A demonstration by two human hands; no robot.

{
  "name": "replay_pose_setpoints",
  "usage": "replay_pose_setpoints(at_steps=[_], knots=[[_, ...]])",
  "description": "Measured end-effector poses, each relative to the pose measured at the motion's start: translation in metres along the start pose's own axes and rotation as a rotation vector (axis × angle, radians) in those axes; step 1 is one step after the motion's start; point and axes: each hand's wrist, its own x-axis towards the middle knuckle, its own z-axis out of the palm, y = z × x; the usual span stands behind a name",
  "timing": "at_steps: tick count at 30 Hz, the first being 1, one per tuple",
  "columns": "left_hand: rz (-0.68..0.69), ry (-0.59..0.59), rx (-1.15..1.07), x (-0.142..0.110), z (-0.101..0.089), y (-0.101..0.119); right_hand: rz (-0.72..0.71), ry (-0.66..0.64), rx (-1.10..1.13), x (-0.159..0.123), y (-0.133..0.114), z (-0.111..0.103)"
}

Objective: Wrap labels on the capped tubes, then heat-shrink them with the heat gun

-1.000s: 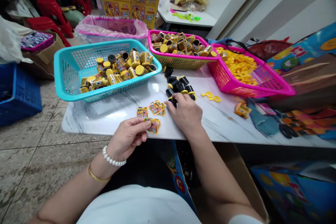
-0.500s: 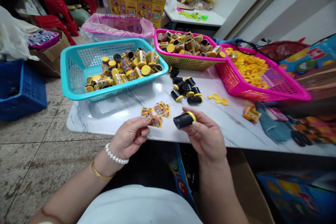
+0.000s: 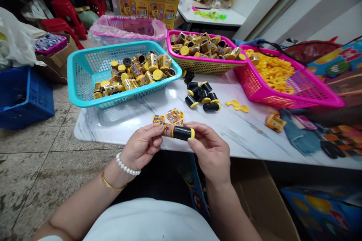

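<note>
Between the fingertips of my left hand (image 3: 145, 145) is a printed wrapper sleeve (image 3: 167, 130), pinched at its left end. My right hand (image 3: 210, 148) grips a small black bottle (image 3: 181, 133) by its yellow-capped end. The bottle lies level, its bare end against the sleeve's right edge; whether it has entered the sleeve I cannot tell. Just behind my hands, several more printed sleeves (image 3: 174, 115) lie flat on the marbled table (image 3: 113, 128). Farther back is a loose pile of black bottles with yellow caps (image 3: 202, 94).
A turquoise basket (image 3: 85, 101) and a pink basket (image 3: 198, 62) hold wrapped bottles. Another pink basket (image 3: 308, 99) contains yellow plastic pieces. One yellow ringed piece (image 3: 237, 106) lies on the table. Scissors (image 3: 330, 148) and a denim cloth (image 3: 296, 135) are at the right.
My right hand has moved left and slightly down, bringing the black bottle to the sleeve's edge. My left hand keeps its pinch on the sleeve, almost in place.
</note>
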Motion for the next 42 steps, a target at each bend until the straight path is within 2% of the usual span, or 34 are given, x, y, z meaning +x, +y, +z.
replay_pose_setpoints(at_steps=[3, 8, 11, 15, 17, 19, 21, 26, 32, 38, 40, 42], knots=[[0.000, -0.016, 0.011, 0.001, 0.000, 0.000, -0.021, -0.007, -0.082, -0.005, -0.008, 0.002], [0.017, -0.010, 0.091, 0.000, 0.000, -0.003, 0.056, -0.048, -0.121, -0.006, -0.011, 0.006], [0.096, 0.023, 0.193, -0.005, -0.002, -0.005, 0.028, -0.082, -0.105, -0.004, -0.011, 0.005], [0.290, 0.080, 0.303, -0.011, -0.007, -0.002, -0.072, -0.051, -0.132, -0.004, -0.011, -0.002], [0.317, -0.002, 0.370, -0.011, -0.008, 0.001, -0.124, -0.091, -0.124, -0.004, -0.010, -0.005], [0.259, -0.132, 0.434, -0.008, -0.009, 0.003, -0.156, -0.149, -0.133, -0.004, -0.010, -0.006], [0.202, -0.204, 0.458, -0.006, -0.009, 0.004, -0.172, -0.179, -0.176, -0.005, -0.009, -0.005], [0.215, -0.224, 0.440, -0.004, -0.005, 0.002, -0.228, -0.184, -0.248, -0.007, -0.007, -0.006], [0.346, -0.304, 0.520, -0.002, 0.003, -0.001, -0.371, -0.154, -0.353, -0.009, -0.011, -0.012], [0.287, -0.365, 0.628, -0.002, -0.002, 0.006, -0.477, -0.108, -0.382, -0.008, -0.008, -0.015], [0.337, -0.350, 0.672, 0.003, 0.000, 0.010, -0.420, -0.087, -0.344, -0.005, -0.002, -0.010], [0.421, -0.332, 0.728, 0.012, 0.007, 0.017, -0.256, -0.035, -0.227, 0.004, 0.005, -0.002]])
